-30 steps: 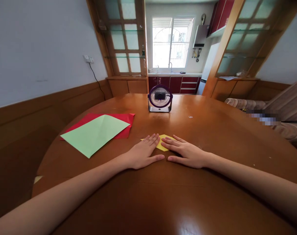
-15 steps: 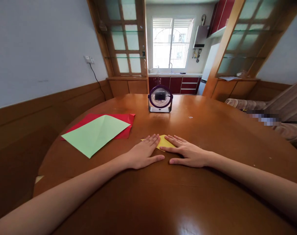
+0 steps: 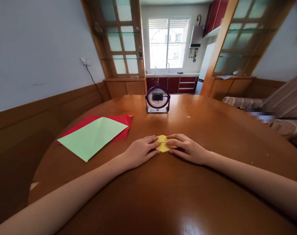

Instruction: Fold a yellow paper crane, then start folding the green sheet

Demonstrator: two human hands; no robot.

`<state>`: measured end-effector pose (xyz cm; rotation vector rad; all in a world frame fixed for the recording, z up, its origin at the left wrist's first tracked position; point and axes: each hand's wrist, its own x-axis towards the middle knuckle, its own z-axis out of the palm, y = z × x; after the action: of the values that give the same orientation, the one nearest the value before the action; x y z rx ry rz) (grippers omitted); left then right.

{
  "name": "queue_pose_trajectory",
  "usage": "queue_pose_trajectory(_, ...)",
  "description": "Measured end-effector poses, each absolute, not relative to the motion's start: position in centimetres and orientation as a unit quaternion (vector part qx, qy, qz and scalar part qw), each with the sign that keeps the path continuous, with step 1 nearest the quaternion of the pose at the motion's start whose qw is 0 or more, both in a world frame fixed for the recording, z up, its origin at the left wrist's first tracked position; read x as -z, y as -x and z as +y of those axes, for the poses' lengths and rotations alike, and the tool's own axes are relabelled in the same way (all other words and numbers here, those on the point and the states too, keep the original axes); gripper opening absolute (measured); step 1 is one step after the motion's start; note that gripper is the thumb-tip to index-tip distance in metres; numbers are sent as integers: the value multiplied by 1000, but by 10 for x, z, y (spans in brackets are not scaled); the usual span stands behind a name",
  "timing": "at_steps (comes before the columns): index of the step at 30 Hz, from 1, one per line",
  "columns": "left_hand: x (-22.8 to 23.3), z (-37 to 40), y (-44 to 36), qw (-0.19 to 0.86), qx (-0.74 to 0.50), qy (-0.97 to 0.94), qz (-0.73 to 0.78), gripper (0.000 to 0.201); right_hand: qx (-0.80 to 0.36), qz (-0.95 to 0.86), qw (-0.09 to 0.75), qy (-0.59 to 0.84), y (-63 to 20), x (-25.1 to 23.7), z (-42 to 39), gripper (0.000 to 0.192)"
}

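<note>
A small piece of folded yellow paper (image 3: 162, 138) lies on the table in front of me, with a horizontal line across its middle. My left hand (image 3: 140, 150) is at its left end, fingers bent over the top and thumb at the lower edge. At the right end, my right hand (image 3: 190, 150) holds it in the same way, fingers curled and thumb low. Both side ends of the paper are hidden beneath my fingers.
Light green paper (image 3: 93, 138) lies over red paper (image 3: 126, 129) on the left of the round wooden table (image 3: 168, 195). A small purple fan (image 3: 157, 98) stands at the back. A striped sofa (image 3: 280, 98) is at the right.
My flat, spread fingers have curled in, and both hands now hold the yellow paper at its ends. More of the paper and its middle line show. The view has shifted slightly.
</note>
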<state>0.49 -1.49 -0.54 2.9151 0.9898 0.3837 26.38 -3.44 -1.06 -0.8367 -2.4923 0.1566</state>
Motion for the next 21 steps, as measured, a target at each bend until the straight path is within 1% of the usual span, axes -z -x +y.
queue_pose_trajectory(3, 4, -12, -5, -10, -138, -952, 274, 43, -42, -915, 271, 295, -262, 11, -32, 23)
queue_pose_trajectory(11, 8, -8, -6, -137, -191, -957, 168, 32, -37, -926, 283, 247, -260, 12, -25, 17)
queue_pose_trajectory(15, 8, -16, -9, -162, -195, -954, 158, 28, -12, -930, 290, 224, -259, 11, -31, 15)
queue_pose_trajectory(21, 6, -22, -10, -171, -194, -953, 156, 26, -15, -940, 270, 207, -259, 8, -35, 20)
